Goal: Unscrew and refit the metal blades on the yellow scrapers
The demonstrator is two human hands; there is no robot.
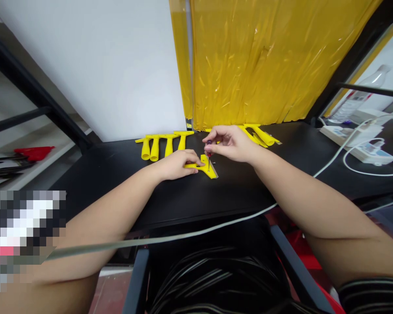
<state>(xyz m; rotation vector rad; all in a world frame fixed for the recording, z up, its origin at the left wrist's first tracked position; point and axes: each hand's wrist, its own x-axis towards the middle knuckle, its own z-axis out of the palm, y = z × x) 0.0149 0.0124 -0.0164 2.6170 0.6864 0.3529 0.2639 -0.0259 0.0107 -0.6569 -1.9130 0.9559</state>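
My left hand (pixel 180 164) is closed around the handle of a yellow scraper (pixel 212 172), pressing it down on the black table. The scraper's wide head points right, with a metal blade strip along its edge. My right hand (pixel 229 143) pinches the dark red handle of a small screwdriver (pixel 209 153). Its thin shaft stands upright, and the tip meets the scraper's head. A tiny screw-like piece (pixel 214 162) lies beside the head. Behind my left hand, several yellow scrapers (pixel 154 148) stand in a row. More yellow scrapers (pixel 264 136) lie beyond my right hand, partly covered by it.
A white cable (pixel 196 232) hangs across the table's front edge below my forearms. At the right are a white power strip (pixel 360 146) with plugs and a clear bottle (pixel 360 96). Yellow plastic sheeting (pixel 265 65) and a white panel (pixel 118 65) close off the back.
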